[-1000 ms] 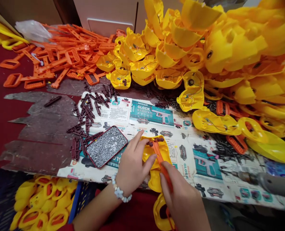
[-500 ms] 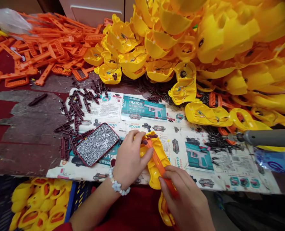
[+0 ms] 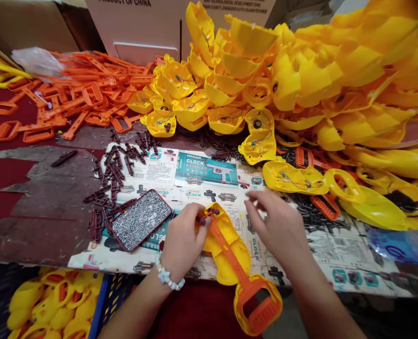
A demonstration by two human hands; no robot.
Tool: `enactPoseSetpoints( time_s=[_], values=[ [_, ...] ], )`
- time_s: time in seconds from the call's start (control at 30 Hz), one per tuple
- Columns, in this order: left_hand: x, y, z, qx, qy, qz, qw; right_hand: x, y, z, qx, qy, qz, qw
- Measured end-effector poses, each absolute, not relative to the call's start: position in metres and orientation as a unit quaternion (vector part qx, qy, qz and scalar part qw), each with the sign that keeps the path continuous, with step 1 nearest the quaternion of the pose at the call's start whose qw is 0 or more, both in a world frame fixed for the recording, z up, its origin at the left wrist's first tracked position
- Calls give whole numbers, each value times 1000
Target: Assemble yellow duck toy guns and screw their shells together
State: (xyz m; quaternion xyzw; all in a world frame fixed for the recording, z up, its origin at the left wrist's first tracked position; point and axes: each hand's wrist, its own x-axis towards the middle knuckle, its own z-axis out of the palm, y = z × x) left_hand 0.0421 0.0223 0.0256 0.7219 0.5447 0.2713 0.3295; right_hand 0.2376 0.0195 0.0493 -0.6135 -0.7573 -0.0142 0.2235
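Note:
My left hand [image 3: 183, 240], wearing a beaded bracelet, grips the upper end of a yellow plastic shell half [image 3: 240, 252]. Its thumb presses near small dark maroon parts [image 3: 214, 212] at that end. Along the inside of the shell lies an orange handle piece [image 3: 229, 250], its loop end within the shell's ring at the table's front edge. My right hand [image 3: 277, 221] is raised to the right of the shell, touching nothing I can see; its fingers are bent but apart.
A tray of small silver screws [image 3: 141, 219] lies left, beside dark maroon pieces [image 3: 115, 169]. Orange handles [image 3: 77, 99] heap at the back left; yellow shells with wires [image 3: 191, 103] pile across the back. Black rods [image 3: 313, 214] lie right. A blue crate [image 3: 102, 296] holds yellow parts.
My right hand has let go of the orange handle piece and moved up and right. The handle now lies lower in the shell. The grey tool at the right has gone from view.

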Motion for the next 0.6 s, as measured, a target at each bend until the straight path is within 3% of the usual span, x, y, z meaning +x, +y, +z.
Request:
enactPoseSetpoints(
  time_s=[0.17,0.33,0.47,0.6],
  values=[
    [24,16,24,724,542,284,318,239,112,18,-629,-763,-33,145],
    [19,12,21,728,540,286,312,231,147,-7,-649,-752,-51,104],
    [19,13,20,735,532,283,311,240,147,-11,-647,-750,-55,126],
    [18,14,20,735,535,284,304,245,127,-3,-607,-768,-34,204]
  ],
)
